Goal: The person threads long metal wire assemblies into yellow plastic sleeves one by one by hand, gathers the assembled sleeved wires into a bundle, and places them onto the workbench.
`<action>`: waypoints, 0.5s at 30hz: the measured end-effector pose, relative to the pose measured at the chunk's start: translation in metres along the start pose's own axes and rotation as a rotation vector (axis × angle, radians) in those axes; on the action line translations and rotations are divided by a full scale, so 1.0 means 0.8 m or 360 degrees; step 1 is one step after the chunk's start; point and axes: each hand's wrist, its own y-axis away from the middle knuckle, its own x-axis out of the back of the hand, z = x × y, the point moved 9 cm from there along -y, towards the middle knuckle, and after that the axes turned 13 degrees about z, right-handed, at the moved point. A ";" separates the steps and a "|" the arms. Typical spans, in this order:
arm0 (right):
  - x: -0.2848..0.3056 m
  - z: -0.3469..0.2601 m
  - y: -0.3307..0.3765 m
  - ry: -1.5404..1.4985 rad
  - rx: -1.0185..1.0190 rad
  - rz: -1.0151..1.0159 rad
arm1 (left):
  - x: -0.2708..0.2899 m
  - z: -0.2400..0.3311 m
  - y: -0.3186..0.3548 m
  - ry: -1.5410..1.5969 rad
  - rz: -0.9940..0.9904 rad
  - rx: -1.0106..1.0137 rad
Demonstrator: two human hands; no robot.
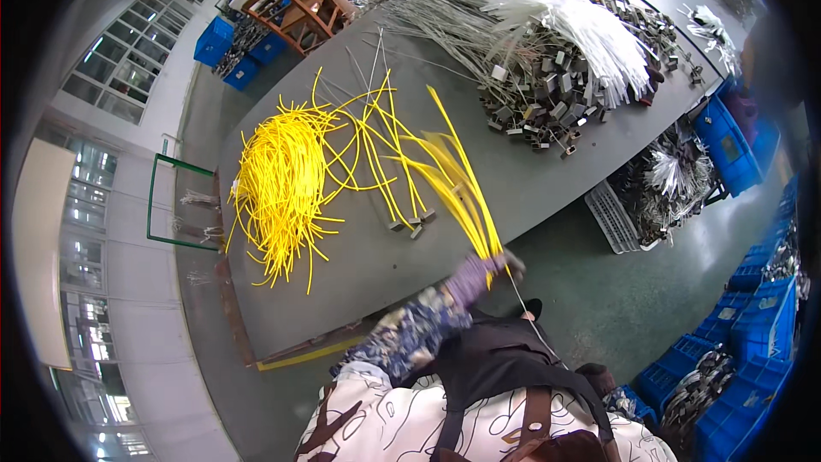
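Observation:
My left hand (486, 276), in a purple-grey glove with a dark patterned sleeve, is closed around a bunch of long thin yellow tubes (466, 197). They fan up and away over the table edge, some blurred by motion. From that hand a thin grey wire (532, 316) runs down to the right. At its lower end is my right hand (593, 375), dark-gloved, low beside my apron; it appears closed on the wire, though its fingers are indistinct. Left of the held bunch, yellow tubes with wires and small metal blocks (416, 224) lie on the table.
A big heap of yellow tubes (282, 192) covers the left of the grey table (368, 261). Metal blocks (547, 94) with wires and white strips (599, 38) are piled at the far right. Blue crates (727, 141) and a grey basket (614, 218) stand right; a wooden chair (299, 13) stands behind.

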 end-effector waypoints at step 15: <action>-0.100 -0.504 0.020 -0.0687 0.1137 -0.0303 | 0.165 0.144 -0.027 -0.0137 0.1475 -0.0469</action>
